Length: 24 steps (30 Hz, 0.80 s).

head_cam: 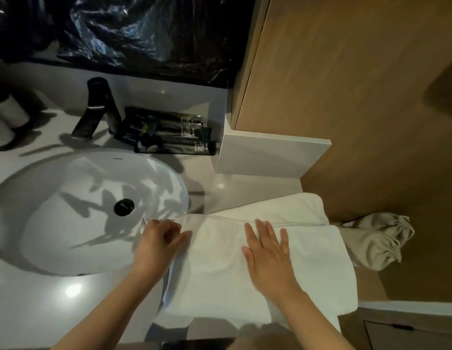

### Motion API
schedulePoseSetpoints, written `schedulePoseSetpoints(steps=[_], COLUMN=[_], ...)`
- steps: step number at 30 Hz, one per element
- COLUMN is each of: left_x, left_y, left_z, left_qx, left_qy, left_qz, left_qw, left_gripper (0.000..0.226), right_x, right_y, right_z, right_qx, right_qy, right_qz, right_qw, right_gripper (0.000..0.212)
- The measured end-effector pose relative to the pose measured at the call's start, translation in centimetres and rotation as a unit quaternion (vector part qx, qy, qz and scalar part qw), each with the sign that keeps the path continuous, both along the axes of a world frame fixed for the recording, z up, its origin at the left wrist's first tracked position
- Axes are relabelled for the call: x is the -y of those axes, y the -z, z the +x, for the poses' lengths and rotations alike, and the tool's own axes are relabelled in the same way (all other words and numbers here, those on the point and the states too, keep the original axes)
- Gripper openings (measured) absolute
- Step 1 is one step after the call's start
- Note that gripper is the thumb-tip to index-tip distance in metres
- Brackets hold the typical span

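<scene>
A white towel (215, 271) lies folded on the white counter (55, 309), to the right of the sink, with its right part hanging past the counter's edge. My right hand (268, 258) rests flat on the towel's middle with its fingers straight and spread. At the towel's upper left corner, my left hand (159, 245) has its fingers curled, and thumb and fingers seem to pinch the towel's edge. Both forearms reach in from the bottom of the view.
A round white sink (68, 233) with a black drain (124, 207) fills the left. Behind it stand a black tap (98, 107) and a black tray of toiletries (169, 135). A white box (268, 157) and a wooden wall (346, 84) are at right. A beige cloth bag (376, 241) hangs there.
</scene>
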State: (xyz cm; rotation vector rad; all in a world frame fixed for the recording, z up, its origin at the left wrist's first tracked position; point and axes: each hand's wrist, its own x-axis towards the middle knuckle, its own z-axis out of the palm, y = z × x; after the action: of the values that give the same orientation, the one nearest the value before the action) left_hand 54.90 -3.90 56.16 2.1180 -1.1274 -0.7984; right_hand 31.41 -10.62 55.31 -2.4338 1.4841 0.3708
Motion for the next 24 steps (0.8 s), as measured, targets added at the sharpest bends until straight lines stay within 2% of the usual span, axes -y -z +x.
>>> schedulePoseSetpoints(steps=[3, 6, 8, 11, 12, 16, 18, 24], left_x=[0.3, 0.6, 0.4, -0.4, -0.5, -0.2, -0.1, 0.7], left_y=[-0.1, -0.4, -0.4, -0.3, -0.3, -0.4, -0.4, -0.3], left_z=[0.0, -0.2, -0.6, -1.3, -1.3, -0.3, 0.0, -0.6], left_qx=[-0.033, -0.042, -0.043, -0.094, -0.097, -0.051, -0.046, 0.025], left_qy=[0.002, 0.011, -0.016, -0.079, -0.076, -0.022, -0.01, -0.005], left_qz=[-0.006, -0.013, -0.028, -0.045, -0.038, 0.009, 0.021, 0.033], left_qw=[0.999, 0.999, 0.999, 0.991, 0.992, 0.998, 0.999, 0.999], left_gripper=[0.049, 0.053, 0.051, 0.028, 0.028, 0.048, 0.049, 0.046], right_x=[1.1, 1.8, 1.8, 1.9, 2.0, 2.6, 2.8, 3.6], right_y=[-1.6, -2.7, -2.8, -2.2, -2.2, -2.2, -2.2, -0.7], right_z=[0.4, 1.7, 2.6, 3.0, 3.1, 3.2, 3.2, 3.5], right_qx=[0.074, 0.144, 0.15, 0.166, 0.178, 0.205, 0.216, 0.225], right_qy=[0.027, 0.034, 0.01, 0.015, 0.024, 0.035, 0.028, 0.05], right_qz=[0.032, 0.021, 0.034, 0.044, 0.038, -0.006, -0.023, -0.033], right_qw=[0.996, 0.989, 0.988, 0.985, 0.983, 0.978, 0.976, 0.973], right_gripper=[0.054, 0.048, 0.047, 0.045, 0.042, 0.018, 0.011, 0.014])
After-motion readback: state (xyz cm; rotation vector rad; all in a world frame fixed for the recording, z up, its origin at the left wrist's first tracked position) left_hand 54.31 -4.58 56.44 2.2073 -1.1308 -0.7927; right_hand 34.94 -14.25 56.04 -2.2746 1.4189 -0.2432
